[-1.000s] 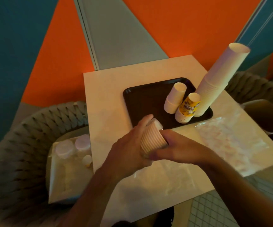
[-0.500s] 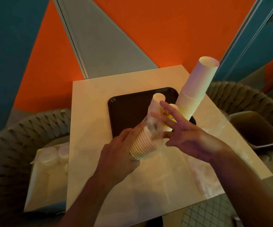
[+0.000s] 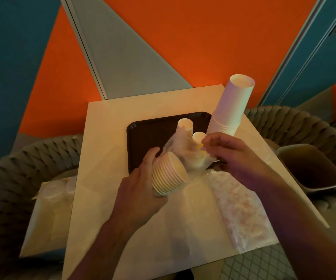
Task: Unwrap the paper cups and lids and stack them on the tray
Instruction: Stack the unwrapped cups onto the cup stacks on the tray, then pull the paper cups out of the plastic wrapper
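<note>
Much of the short stack of ribbed paper cups (image 3: 168, 175) was covered by the left hand (image 3: 141, 190), whose fingers curled round its side above the near edge of the dark tray (image 3: 143, 134). The clear plastic wrapper (image 3: 181, 150) was hazy and half hid two small cup stacks on the tray: a white one (image 3: 185, 126) and a second (image 3: 199, 136), partly hidden by the right hand (image 3: 235, 156). That hand pinched the wrapper with bent fingers; its fingertips were blurred. A tall stack of white cups (image 3: 233, 106) stood at the tray's right end. An emptied printed wrapper (image 3: 241, 207) lay on the square table (image 3: 102, 158). Wrapped lids (image 3: 60, 188) sat dimly on a woven chair (image 3: 5, 178) to the left, a brown bin (image 3: 312, 168) to the right.
</note>
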The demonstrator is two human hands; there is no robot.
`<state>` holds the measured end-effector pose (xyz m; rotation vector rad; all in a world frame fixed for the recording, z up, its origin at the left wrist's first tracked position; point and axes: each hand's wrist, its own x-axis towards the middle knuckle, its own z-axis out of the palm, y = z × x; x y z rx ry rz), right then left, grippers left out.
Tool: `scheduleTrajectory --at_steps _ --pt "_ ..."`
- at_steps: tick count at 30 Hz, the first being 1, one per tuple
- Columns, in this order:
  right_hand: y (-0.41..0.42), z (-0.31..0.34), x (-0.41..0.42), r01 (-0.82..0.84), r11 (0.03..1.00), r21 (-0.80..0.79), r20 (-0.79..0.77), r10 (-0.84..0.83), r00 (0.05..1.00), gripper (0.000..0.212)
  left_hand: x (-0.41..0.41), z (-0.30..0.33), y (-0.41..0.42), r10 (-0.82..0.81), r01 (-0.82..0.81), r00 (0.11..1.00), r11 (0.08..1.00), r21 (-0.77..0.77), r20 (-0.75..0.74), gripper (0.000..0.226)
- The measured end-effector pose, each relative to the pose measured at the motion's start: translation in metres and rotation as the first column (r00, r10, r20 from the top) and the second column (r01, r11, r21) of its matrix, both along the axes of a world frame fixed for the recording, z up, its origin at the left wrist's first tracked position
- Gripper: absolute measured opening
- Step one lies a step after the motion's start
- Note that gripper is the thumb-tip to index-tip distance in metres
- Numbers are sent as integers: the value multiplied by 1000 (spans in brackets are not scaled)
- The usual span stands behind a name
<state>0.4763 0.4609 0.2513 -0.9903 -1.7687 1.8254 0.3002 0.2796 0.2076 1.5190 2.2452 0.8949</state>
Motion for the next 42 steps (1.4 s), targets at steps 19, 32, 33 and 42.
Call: scheduleTrajectory --at_steps 19,32,33,42 --pt "2 28 -19 -99 969 225 275 35 961 27 -2 24 6 94 -100 982 995 -25 -166 96" --pt "9 41 1 -265 926 268 276 190 942 45 2 23 8 30 -33 988 999 -17 -152 103" --pt "9 39 2 -348 910 224 354 256 899 48 3 23 9 22 -24 988 1000 -11 -155 102" --pt "3 33 -11 -325 929 174 222 285 933 28 4 23 4 -23 14 973 999 -42 -228 103"
